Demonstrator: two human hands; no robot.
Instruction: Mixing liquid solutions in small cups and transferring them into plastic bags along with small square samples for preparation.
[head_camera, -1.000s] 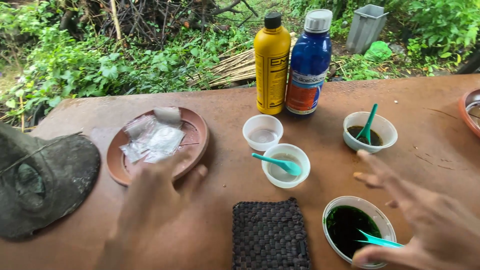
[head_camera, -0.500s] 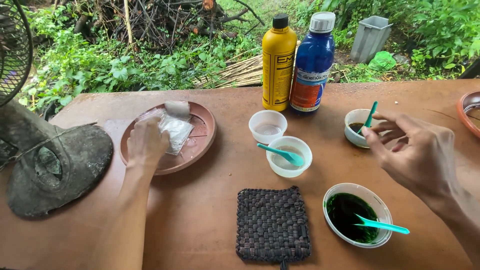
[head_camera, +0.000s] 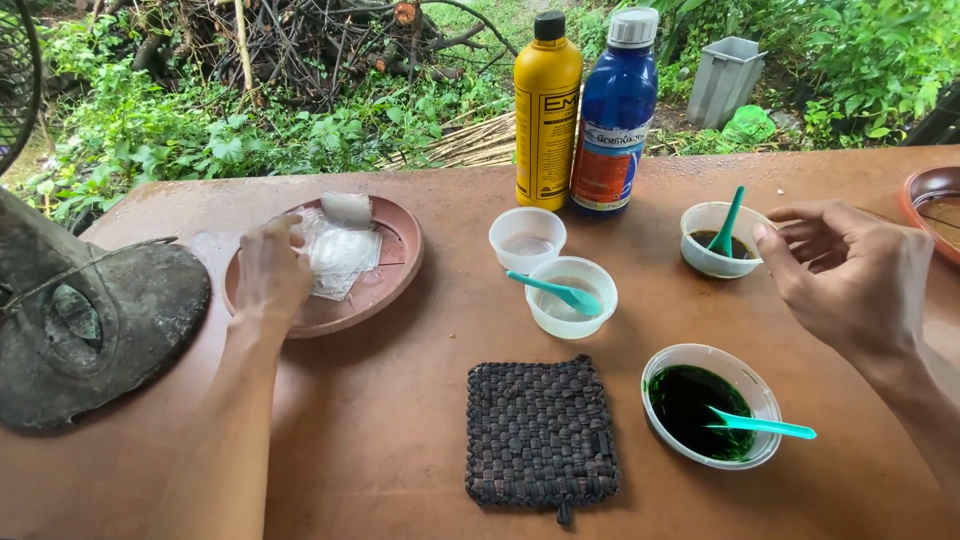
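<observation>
My left hand rests on a brown clay saucer, its fingers on a clear plastic bag lying there. My right hand hovers open beside a small white cup of dark liquid with a teal spoon standing in it, fingertips just short of the spoon. In front of that hand sits a white cup of dark green liquid with a teal spoon across it. Two more white cups stand mid-table: an empty-looking one and one holding a teal spoon.
A yellow bottle and a blue bottle stand at the table's far edge. A dark woven mat lies near me. A grey fan base sits at left, another clay dish at far right. Greenery lies beyond the table.
My left hand has moved forward onto the saucer and settled on the plastic bag. My right hand has risen from near the green cup to beside the dark-liquid cup.
</observation>
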